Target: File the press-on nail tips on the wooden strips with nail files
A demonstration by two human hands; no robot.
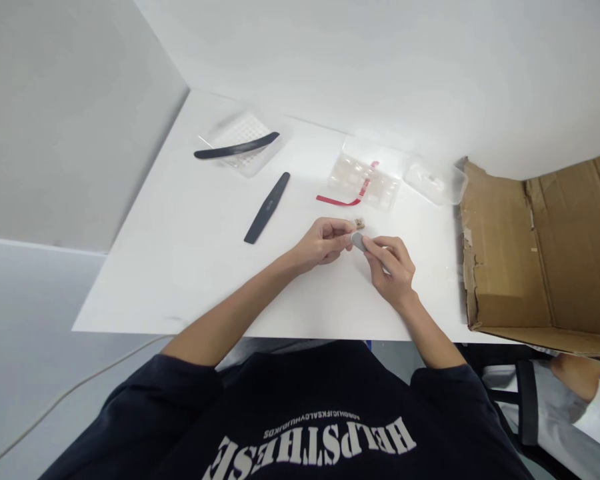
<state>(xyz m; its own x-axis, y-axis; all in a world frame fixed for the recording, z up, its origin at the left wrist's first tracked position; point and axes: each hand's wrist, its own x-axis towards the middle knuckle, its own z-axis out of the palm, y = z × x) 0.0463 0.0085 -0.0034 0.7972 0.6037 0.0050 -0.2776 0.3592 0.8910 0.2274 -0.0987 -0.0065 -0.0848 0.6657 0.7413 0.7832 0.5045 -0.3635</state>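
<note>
White table (pixel 180 267) running across the view. At far left, a black nail file (pixel 237 145) is lying across a clear tray (pixel 240 137), and a second black file (pixel 267 208) is lying on the bare table just nearer, angled.

Left hand (pixel 323 241) is working mid-table, fingers (pixel 336 228) closed in a narrow pinch on a small tan piece (pixel 359 224), which is sticking out past the fingertips; its exact kind is too small to tell. Right hand (pixel 387 270) is gripping a grey buffer (pixel 359 242) tightly in its fingers, bringing its end against or just beside the tan piece; contact is hard to confirm.

Beyond the hands, a clear tray of pale tips (pixel 363 180) is sitting with a red strip (pixel 336 201) across it. Further right, a clear box (pixel 434 183) is resting near a torn cardboard carton (pixel 530 253). Lower right, a co-worker's arm (pixel 577 377) is showing.
</note>
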